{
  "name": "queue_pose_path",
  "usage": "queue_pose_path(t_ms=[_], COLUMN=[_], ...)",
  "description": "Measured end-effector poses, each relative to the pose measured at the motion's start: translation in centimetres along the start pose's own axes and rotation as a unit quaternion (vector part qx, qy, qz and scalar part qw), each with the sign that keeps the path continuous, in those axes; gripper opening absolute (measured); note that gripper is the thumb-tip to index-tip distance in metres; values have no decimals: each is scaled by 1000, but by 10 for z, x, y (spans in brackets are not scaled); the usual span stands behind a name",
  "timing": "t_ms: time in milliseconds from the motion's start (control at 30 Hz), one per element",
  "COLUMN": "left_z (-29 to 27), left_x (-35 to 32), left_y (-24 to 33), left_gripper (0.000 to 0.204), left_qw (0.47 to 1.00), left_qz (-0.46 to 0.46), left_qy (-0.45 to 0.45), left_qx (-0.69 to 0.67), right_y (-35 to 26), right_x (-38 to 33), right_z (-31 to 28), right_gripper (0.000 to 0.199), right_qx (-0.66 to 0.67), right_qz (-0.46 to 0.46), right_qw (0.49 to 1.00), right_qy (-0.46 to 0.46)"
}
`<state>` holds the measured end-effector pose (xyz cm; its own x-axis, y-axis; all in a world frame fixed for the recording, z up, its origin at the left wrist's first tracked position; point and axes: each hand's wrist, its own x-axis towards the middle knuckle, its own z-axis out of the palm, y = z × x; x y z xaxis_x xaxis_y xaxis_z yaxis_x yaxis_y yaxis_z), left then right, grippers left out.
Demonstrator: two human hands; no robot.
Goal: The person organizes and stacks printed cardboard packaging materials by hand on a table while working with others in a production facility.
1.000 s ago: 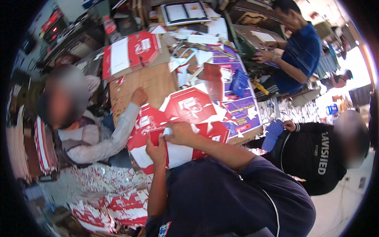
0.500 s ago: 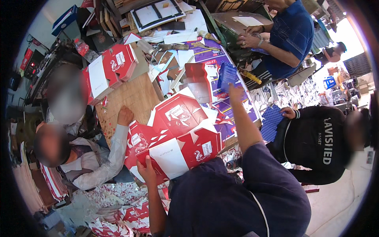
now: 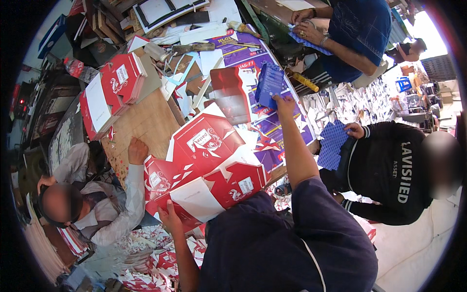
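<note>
A stack of red and white die-cut carton blanks [image 3: 198, 198] lies across the near table edge, against my dark shirt. My left hand [image 3: 170, 219] is closed on its near left edge, thumb on top. Further off, my right arm reaches over the table. There my right hand [image 3: 284, 104] pinches the lower right corner of a small dark blue printed carton [image 3: 269, 85]. This carton rests on or just over the purple printed sheets [image 3: 242, 56]; I cannot tell which. Beside it stands a glossy red carton piece [image 3: 229, 95].
Another stack of red and white blanks [image 3: 109, 95] sits on the wooden board [image 3: 155, 114], by a co-worker's fist [image 3: 138, 150]. A co-worker at right holds a blue patterned sheet [image 3: 333, 145]. Tools include a brush [image 3: 243, 29] and a yellow-handled tool [image 3: 305, 82]. Paper scraps cover the floor.
The view has shifted, so the table's things appear further left and up. My right fingers have come to grip the blue carton's corner. My left hand stays on the stack.
</note>
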<state>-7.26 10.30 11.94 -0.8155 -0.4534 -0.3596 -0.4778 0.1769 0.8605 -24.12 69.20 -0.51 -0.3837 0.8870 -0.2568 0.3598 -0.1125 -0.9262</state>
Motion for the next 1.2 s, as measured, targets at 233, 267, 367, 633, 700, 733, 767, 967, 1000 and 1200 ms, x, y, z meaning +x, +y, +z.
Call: queue_pose_path(t_ms=[233, 267, 367, 633, 700, 733, 767, 967, 1000, 1200], left_z=[-1, 0, -1, 6, 8, 6, 4, 4, 5, 6], left_x=[-3, -6, -5, -14, -19, -18, -16, -15, -15, -19], left_y=[13, 19, 18, 39, 47, 44, 42, 40, 40, 45], left_gripper=[87, 89, 92, 90, 88, 87, 87, 84, 84, 85], left_qw=[999, 999, 999, 996, 998, 999, 999, 999, 999, 999], left_qz=[-44, -42, -26, -31, -27, -27, -27, -23, -18, -26], left_qy=[-13, -17, -6, 7, 2, -6, -15, -11, 2, 1], left_qx=[22, 13, 32, 78, 53, 39, 26, 32, 47, 25], right_y=[-32, -34, -40, -40, -38, -37, -36, -23, -22, -31], right_x=[-59, -61, -67, -68, -71, -73, -72, -59, -58, -63], right_z=[13, 15, 17, 17, 18, 19, 19, 17, 18, 20], right_gripper=[62, 61, 57, 56, 54, 53, 51, 40, 38, 36], right_qx=[-87, -85, -89, -113, -91, -80, -50, -5, -5, 24], right_qz=[-109, -106, -97, -76, -87, -93, -84, -88, -84, -40], right_qw=[990, 991, 991, 991, 992, 992, 995, 996, 996, 999], right_qy=[-8, -9, -12, -18, -20, -20, -29, -33, -32, -24])
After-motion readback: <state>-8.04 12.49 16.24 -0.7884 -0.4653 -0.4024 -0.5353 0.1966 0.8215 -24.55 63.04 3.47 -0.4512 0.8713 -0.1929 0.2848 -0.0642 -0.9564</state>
